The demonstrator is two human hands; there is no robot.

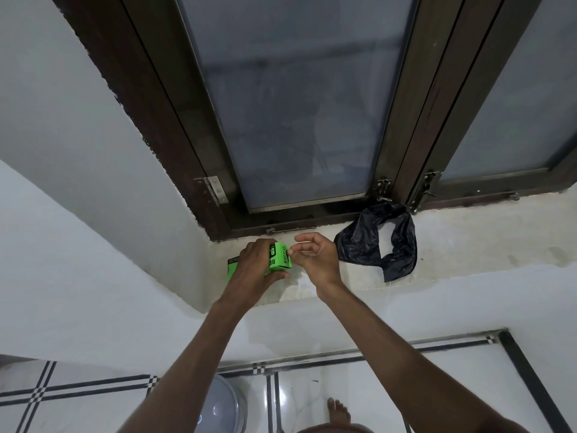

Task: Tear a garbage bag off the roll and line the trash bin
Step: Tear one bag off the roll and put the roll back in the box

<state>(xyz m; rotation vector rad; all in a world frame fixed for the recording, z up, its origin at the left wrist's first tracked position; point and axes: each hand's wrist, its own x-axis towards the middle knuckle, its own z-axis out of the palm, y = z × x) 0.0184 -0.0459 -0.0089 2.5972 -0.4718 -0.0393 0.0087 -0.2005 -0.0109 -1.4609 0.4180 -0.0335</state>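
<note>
Head view: left hand [253, 267] clamps green BECO bag box [278, 261] at left end of window sill [452, 245]. Right hand [315, 257] at box's end flap, fingertips pinched together, flap contact unclear. Loose black garbage bag [379, 240] on sill just beside right hand. Grey bin lid [223, 407] on floor below.

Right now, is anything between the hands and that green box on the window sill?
Nothing visible. The left hand already grips the green box from above on the sill, and the right hand's fingertips touch its end. The black plastic bag lies off to the right, clear of both.
</note>
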